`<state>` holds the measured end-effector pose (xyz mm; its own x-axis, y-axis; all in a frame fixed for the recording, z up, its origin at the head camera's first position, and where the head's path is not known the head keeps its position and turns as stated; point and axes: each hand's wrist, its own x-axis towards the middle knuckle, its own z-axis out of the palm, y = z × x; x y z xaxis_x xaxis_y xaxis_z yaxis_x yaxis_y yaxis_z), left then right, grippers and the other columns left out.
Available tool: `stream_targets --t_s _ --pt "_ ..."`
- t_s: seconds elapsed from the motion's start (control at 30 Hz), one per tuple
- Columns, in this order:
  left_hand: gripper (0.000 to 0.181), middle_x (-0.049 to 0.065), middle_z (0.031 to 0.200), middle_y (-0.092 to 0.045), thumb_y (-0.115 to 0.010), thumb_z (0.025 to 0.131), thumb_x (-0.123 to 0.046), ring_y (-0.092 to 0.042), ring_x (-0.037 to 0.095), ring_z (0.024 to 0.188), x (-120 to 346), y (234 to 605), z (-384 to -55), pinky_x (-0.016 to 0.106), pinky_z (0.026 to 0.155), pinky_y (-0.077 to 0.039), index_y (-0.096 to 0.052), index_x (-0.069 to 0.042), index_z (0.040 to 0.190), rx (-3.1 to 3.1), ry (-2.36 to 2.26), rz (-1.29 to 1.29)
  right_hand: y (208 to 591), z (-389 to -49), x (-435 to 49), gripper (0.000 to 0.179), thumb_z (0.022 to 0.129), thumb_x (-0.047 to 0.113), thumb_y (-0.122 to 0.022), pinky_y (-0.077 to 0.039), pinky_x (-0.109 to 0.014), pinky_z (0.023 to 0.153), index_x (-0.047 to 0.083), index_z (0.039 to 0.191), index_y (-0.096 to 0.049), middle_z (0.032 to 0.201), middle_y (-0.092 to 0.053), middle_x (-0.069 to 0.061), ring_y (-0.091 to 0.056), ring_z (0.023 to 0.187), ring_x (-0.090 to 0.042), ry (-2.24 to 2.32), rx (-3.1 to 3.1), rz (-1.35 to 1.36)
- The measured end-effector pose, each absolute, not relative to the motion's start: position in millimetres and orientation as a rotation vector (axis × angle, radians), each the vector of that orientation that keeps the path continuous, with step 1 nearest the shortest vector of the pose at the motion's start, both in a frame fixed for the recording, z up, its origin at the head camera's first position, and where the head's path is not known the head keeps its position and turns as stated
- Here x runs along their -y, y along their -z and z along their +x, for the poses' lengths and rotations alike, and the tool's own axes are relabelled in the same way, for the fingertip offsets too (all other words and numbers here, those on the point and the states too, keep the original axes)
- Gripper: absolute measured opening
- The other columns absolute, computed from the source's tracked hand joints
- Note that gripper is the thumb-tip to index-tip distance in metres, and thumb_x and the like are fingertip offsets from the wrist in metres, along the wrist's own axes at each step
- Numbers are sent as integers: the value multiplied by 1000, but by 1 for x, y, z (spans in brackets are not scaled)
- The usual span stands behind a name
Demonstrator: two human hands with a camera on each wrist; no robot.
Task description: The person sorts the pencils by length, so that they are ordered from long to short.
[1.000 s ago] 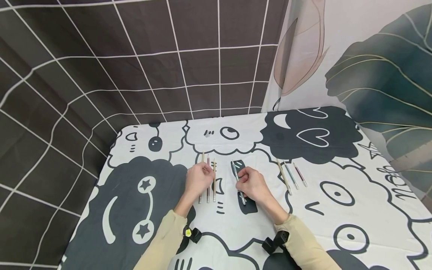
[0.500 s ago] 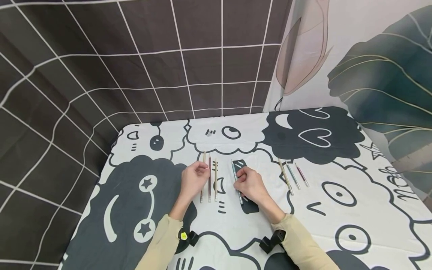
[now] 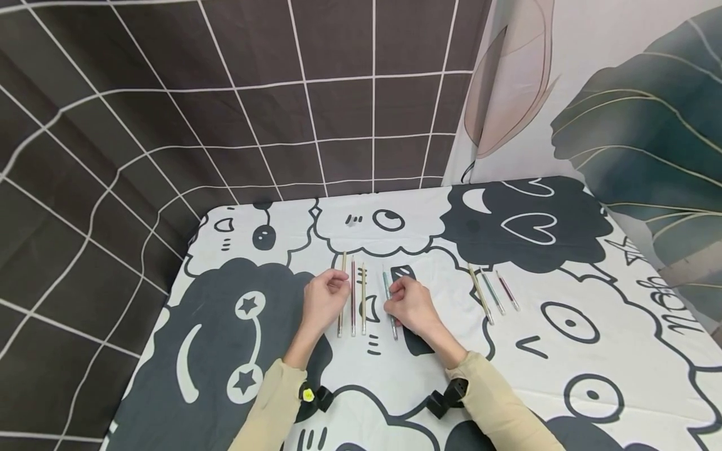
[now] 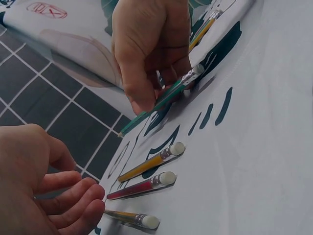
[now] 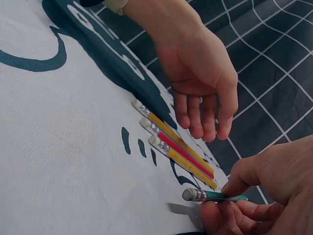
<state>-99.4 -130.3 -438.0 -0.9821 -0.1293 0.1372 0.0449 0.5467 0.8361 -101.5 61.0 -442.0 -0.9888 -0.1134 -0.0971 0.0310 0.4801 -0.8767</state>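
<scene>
My right hand (image 3: 414, 305) pinches a green pencil (image 3: 387, 285) between thumb and fingers, its white eraser end toward me. In the right wrist view the green pencil (image 5: 212, 196) hangs close over the cloth with a shadow beside it. To its left lie three pencils side by side: a yellow one (image 3: 363, 300), a red one (image 3: 353, 294) and another yellow one (image 3: 340, 322). My left hand (image 3: 324, 302) hovers at the leftmost yellow pencil and overlaps it in the head view. Its fingers are loosely bent and hold nothing, as the left wrist view shows of that hand (image 4: 58, 181).
Further right on the patterned tablecloth (image 3: 451, 369) lie a yellow pencil (image 3: 481, 294), a green pencil (image 3: 492, 291) and a red pencil (image 3: 507, 290), slightly fanned. A dark grid curtain (image 3: 338, 113) hangs behind the table, and a leaf-print curtain (image 3: 637, 125) stands at right.
My right hand has carried the green pencil left, nearer the row of three. My left hand has drawn back a little leftward from over the pencils.
</scene>
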Motion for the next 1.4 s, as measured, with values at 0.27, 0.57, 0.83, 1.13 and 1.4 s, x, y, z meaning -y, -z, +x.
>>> stream_targets --t_s 0.27,0.57,0.83,1.13,1.4 --pt "13 3 80 -69 -65 87 -8 -65 20 73 131 437 -99 40 74 -51 -73 -2 96 2599 1419 77 440 -104 -52 20 74 -6 -63 -48 -27 44 -4 94 -60 71 -61 -7 -56 42 -14 1509 -2577 -75" --pt "13 3 80 -69 -66 87 -7 -65 20 73 132 437 -98 40 74 -51 -73 -1 96 2592 1437 62 441 -108 -45 20 73 -4 -63 -48 -27 45 -4 92 -60 71 -62 -7 -57 41 -14 1463 -2601 -81" --pt "12 3 81 -69 -66 87 -6 -64 19 73 133 436 -98 39 73 -50 -73 -2 96 2587 1437 50 438 -110 -37 21 72 -4 -66 -49 -27 45 -3 92 -60 73 -63 -8 -57 41 -12 1432 -2624 -52" --pt "14 3 83 -68 -65 88 -7 -64 19 76 133 433 -97 38 74 -50 -73 -2 99 2599 1465 68 438 -112 -33 22 74 -4 -67 -49 -27 47 -5 94 -60 72 -63 -7 -58 41 -11 1372 -2651 -67" --pt "14 4 84 -68 -65 88 -7 -64 19 75 133 433 -97 39 72 -50 -73 -3 99 2604 1461 69 438 -111 -31 20 76 -4 -68 -49 -28 48 -5 94 -60 65 -62 -5 -56 38 -9 1315 -2684 -91"
